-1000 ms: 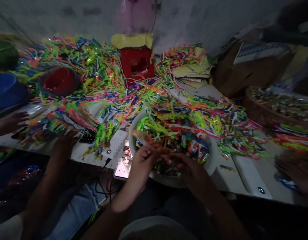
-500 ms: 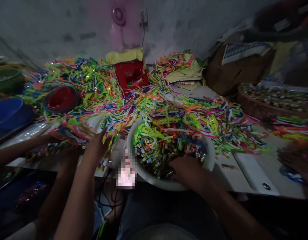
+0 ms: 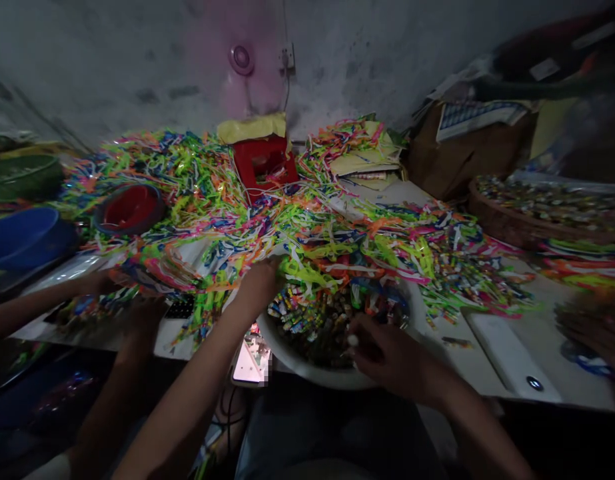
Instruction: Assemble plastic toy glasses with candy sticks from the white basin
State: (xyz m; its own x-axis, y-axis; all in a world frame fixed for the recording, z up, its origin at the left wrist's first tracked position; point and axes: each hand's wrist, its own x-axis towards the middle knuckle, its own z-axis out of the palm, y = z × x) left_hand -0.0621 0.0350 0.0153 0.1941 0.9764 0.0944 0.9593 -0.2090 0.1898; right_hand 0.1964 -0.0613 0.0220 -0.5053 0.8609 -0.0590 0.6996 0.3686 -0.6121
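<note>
facing a table [image 3: 542, 333] heaped with bright strips [image 3: 182, 173]; working over a basin [image 3: 332, 379]; holding the left hand [image 3: 260, 283] at its left rim, cannot tell if gripping; pinching above the basin, with the right hand [image 3: 382, 347], a small pale piece [image 3: 353, 340]

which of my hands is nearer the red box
Left. Your left hand is by the bowl's left rim, short of the red box; your right hand is farther, over the bowl.

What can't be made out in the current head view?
Head view:
Left hand: whether it grips anything, hidden by the hand itself.
Pale piece at the right hand: too small and blurred to identify.
Co-worker's hand, far right: finger positions lost to blur and darkness.
Brown basket: cut off by right edge.
</note>
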